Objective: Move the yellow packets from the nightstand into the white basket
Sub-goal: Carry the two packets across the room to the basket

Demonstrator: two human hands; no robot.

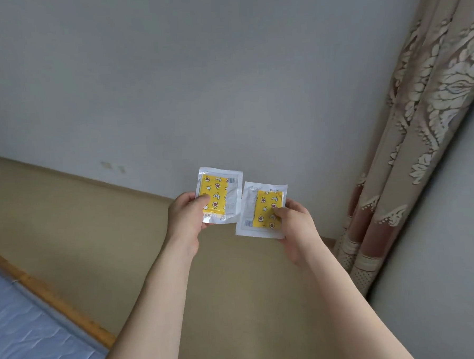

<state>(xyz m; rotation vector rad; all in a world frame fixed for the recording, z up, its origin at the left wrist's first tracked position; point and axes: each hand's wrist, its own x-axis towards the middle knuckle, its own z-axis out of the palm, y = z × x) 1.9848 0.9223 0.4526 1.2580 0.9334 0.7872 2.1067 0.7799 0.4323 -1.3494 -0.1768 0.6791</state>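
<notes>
While our left hand (pixel 188 217) pinches one packet (pixel 219 195) and our right hand (pixel 296 225) pinches the other (pixel 262 209), both held up at mid-frame, no basket is in view, so we should keep firm grips, look down, find it, then lower both in.

Beyond my fingertips rises a plain pale grey wall (pixel 197 71). Below my wrists spreads a tan padded headboard panel (pixel 67 215), edged by an orange wooden bed rail (pixel 52 296) and blue quilted mattress (pixel 27 341). Rightward hangs a beige floral-embossed curtain (pixel 425 131).
</notes>
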